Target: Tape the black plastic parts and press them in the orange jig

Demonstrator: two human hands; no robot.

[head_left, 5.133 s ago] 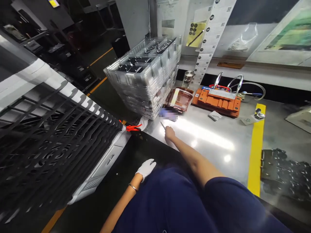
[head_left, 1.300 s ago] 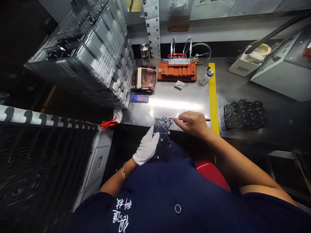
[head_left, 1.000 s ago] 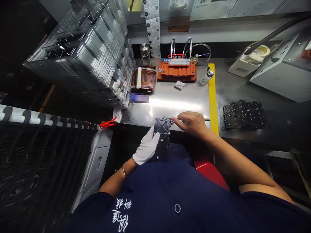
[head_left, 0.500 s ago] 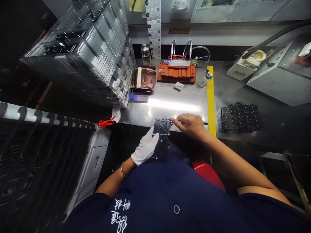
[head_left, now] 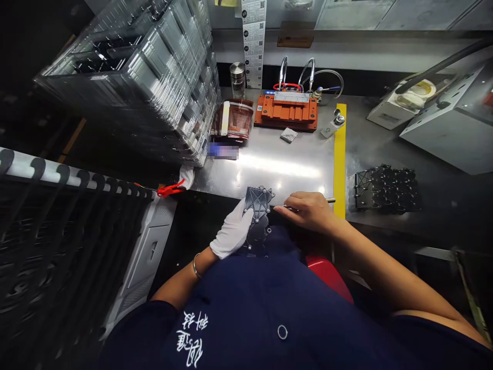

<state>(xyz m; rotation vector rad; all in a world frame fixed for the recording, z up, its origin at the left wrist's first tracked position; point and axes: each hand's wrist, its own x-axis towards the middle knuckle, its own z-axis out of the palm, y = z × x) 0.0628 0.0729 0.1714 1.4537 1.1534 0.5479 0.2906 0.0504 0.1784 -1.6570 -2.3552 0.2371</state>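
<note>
My gloved left hand (head_left: 232, 232) grips a black molded plastic housing (head_left: 259, 199) with crossed ribs and small bosses, its thumb lying over the face. The housing is held just in front of the bench edge, above my lap. My bare right hand (head_left: 310, 210) is closed around a slim pen-shaped metal tool (head_left: 330, 200), whose rear end sticks out to the right. The tool's front end points at the housing's right edge; whether it touches cannot be made out.
Stacked clear trays (head_left: 165, 87) stand at the left, beside a black slatted rack (head_left: 57, 246) and red-handled pliers or snips (head_left: 169, 189). An orange fixture (head_left: 287, 113) is at the back. Several black housings (head_left: 387, 189) lie right of the yellow tape (head_left: 339, 159).
Five seconds ago my left hand was empty and my right hand held the tool over the bench; now my left holds the housing. Lately my right hand shifted slightly down along its edge.
</note>
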